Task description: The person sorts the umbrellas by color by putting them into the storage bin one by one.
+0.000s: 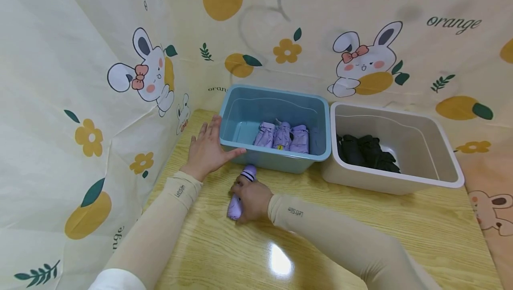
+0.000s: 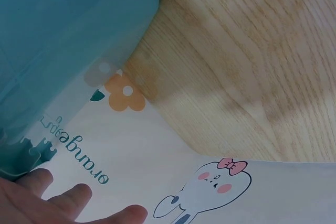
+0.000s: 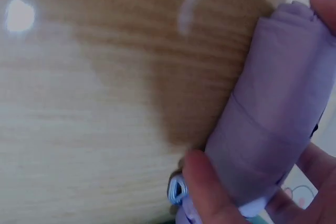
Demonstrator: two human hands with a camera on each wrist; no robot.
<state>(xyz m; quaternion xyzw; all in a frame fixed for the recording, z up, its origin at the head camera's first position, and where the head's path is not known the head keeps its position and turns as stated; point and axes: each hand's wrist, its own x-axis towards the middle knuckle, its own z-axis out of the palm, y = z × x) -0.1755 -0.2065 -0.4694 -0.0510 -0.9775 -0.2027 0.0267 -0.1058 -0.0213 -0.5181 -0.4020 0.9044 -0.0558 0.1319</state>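
Note:
My right hand (image 1: 253,201) grips a folded purple umbrella (image 1: 234,208) low over the wooden table, in front of the blue bin (image 1: 276,161). Close up in the right wrist view, fingers and thumb curl round the rolled purple cloth (image 3: 273,98), and a light loop strap (image 3: 177,190) shows near the lower end. My left hand (image 1: 208,149) is at the blue bin's left front corner, fingers stretched along its side and thumb over the front rim. Inside that bin, three similar purple umbrellas (image 1: 282,136) lie side by side toward the right.
A beige bin (image 1: 372,181) stands just right of the blue one, with several dark cloth bundles (image 1: 362,152) in its left part. Behind and at the left, a printed cloth (image 1: 280,22) with rabbits and oranges borders the wooden table (image 1: 320,241).

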